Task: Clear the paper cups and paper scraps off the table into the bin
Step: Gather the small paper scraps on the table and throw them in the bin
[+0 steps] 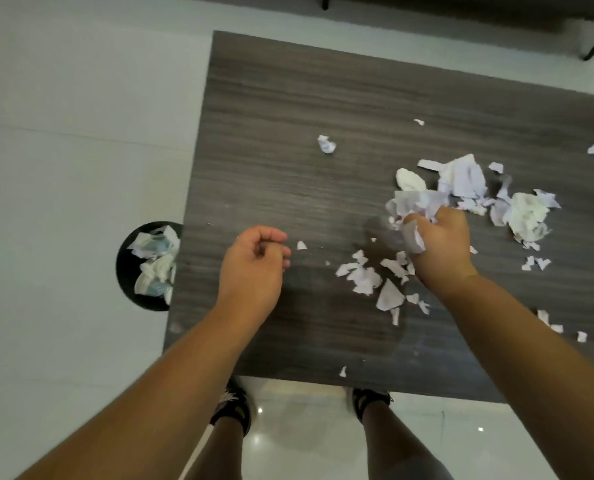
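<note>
A bunch of paper scraps (414,206) is gripped in the right hand (439,242) above the dark table (288,116). The left hand (254,268) is held loosely curled, empty, over the table's left part. More scraps (370,278) are scattered near and right. The bin (126,268), on the floor left of the table, is seen holding crumpled paper.

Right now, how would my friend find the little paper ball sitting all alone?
Start at the dark wooden table and find the big heap of scraps on its right side. Look left of the heap, farther from the person: the paper ball lies alone on bare wood, crumpled rather than flat.
</note>
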Motion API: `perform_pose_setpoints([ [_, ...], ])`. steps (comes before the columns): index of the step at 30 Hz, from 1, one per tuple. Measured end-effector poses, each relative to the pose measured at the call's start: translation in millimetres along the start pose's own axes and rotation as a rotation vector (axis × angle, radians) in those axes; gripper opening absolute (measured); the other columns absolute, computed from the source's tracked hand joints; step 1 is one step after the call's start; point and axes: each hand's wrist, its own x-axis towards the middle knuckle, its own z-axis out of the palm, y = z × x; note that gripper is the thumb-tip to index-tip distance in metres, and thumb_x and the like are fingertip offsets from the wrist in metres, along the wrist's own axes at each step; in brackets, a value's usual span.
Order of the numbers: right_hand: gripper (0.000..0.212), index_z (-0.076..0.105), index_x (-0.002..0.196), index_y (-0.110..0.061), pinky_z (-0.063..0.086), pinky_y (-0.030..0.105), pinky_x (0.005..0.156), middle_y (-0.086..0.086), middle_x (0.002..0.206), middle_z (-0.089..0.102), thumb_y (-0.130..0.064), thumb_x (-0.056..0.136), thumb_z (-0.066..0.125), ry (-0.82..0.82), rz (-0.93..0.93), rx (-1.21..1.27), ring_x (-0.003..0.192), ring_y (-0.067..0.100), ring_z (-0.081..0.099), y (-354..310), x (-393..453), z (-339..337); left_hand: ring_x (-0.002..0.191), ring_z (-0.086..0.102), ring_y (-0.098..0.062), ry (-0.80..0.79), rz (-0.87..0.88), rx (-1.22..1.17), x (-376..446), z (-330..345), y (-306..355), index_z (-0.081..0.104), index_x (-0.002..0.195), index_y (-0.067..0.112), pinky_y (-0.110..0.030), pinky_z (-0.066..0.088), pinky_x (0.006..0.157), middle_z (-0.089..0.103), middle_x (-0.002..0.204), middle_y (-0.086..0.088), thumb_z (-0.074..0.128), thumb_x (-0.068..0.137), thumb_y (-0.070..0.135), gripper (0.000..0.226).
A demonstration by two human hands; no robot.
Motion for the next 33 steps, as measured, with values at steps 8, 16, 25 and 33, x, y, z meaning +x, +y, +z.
perform_pose_setpoints([
  [8, 0.027, 0.063, 0.046, -0.017, 0.032, 0.023, 0.047, -0.01, 0.043, 0.046, -0.018, 0.073, 0.057, -0.223, -0.17, 0.132, 0.041, 0.008, 0.044, -76.9, -47.8, 139.1, 0.07, 0.073, -0.007, 0.139, -0.005, -0.067, 19.2, -108.1, -24.0, 0.073, 0.094, 0.025, -0.03, 0.061, 0.075, 0.077, 0.076, 0.009, 0.056, 0.1, 0.003, 0.028],
  [16, 0.028, 0.058, 0.049, -0.012, 0.042, 0.034, 0.05, -0.005, 0.041, 0.047, -0.038, 0.06, 0.057, -0.573, -0.163, -0.131, 0.044, 0.02, 0.053, -74.1, -109.1, 401.3, 0.061, 0.068, -0.007, 0.496, -0.004, -0.208, 57.4, -261.4, -45.9, 0.073, 0.094, 0.019, -0.023, 0.059, 0.065, 0.074, 0.07, 0.007, 0.052, 0.097, -0.002, 0.03],
  [25, 0.031, 0.062, 0.107, -0.016, 0.051, 0.041, 0.085, 0.011, 0.105, 0.067, -0.04, 0.098, 0.044, -0.579, -0.319, -0.927, 0.104, 0.031, 0.068, 62.2, -87.4, 548.9, 0.071, 0.073, -0.001, 0.622, -0.041, -0.151, 66.8, -377.7, -132.3, 0.074, 0.096, 0.031, -0.007, 0.05, 0.061, 0.077, 0.082, 0.011, 0.051, 0.096, 0.014, 0.029],
  [33, 0.063, 0.038, 0.152, -0.007, 0.043, 0.048, 0.108, 0.025, 0.148, 0.05, -0.049, 0.105, 0.037, -0.55, -0.454, -1.308, 0.131, 0.042, 0.053, 113.7, -68.1, 549.8, 0.069, 0.07, -0.004, 0.55, -0.106, -0.18, 62.3, -362.8, -166.3, 0.073, 0.092, 0.031, -0.013, 0.054, 0.061, 0.075, 0.079, 0.01, 0.052, 0.096, 0.009, 0.031],
])
